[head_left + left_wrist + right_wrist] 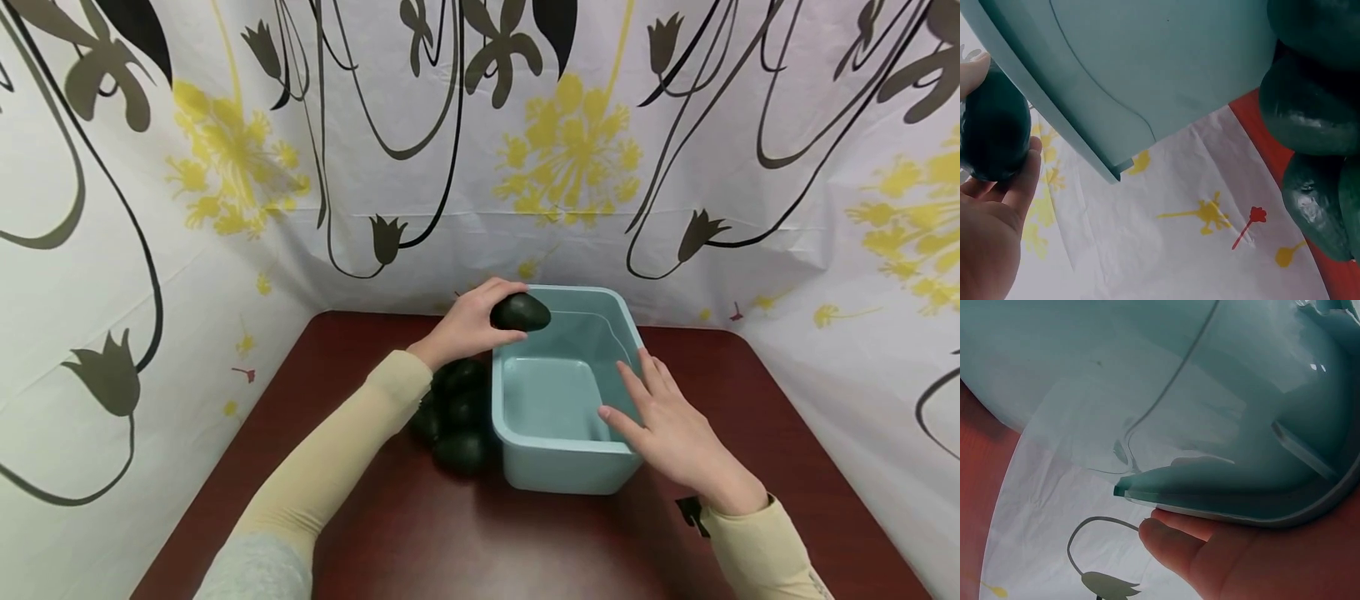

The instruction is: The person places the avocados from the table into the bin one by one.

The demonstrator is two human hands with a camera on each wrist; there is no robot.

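Note:
My left hand (471,325) grips a dark green avocado (521,312) above the left rim of a light blue plastic bin (573,468). In the left wrist view, thumb and fingers wrap the same avocado (997,128) beside the bin wall (1166,56). More dark avocados (461,452) lie clustered against the bin's left side, partly hidden by the left forearm. My right hand (675,433), fingers extended and spread, is at the bin's right rim. In the right wrist view, that hand (1247,559) lies along the rim. The bin's visible floor is bare.
The bin stands on a dark red-brown table (390,533). A white cloth (465,192) printed with flowers hangs behind and along both sides. Something small and black (692,514) shows at my right wrist.

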